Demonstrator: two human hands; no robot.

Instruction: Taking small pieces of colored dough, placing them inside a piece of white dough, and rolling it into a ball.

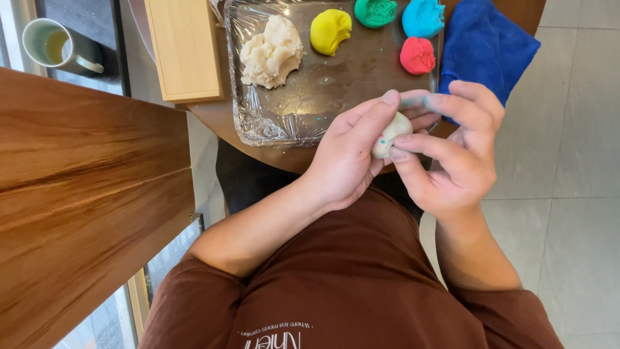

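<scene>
Both hands hold one small lump of white dough (pixel 390 134) with tiny teal specks, just in front of the tray's near edge. My left hand (pixel 349 155) cups it from the left, thumb on top. My right hand (pixel 455 152) pinches it from the right with fingers curled over it. Behind them a foil tray wrapped in clear film (pixel 323 87) carries a big white dough mass (pixel 271 52), a yellow lump (pixel 330 30), a green lump (pixel 375 11), a light blue lump (pixel 423 17) and a red lump (pixel 417 55).
A blue cloth (pixel 484 48) lies right of the tray on the round brown table (pixel 213 116). A pale wooden box (pixel 184 48) stands left of the tray. A mug (pixel 55 45) sits at the top left. A wooden panel (pixel 84 194) fills the left side.
</scene>
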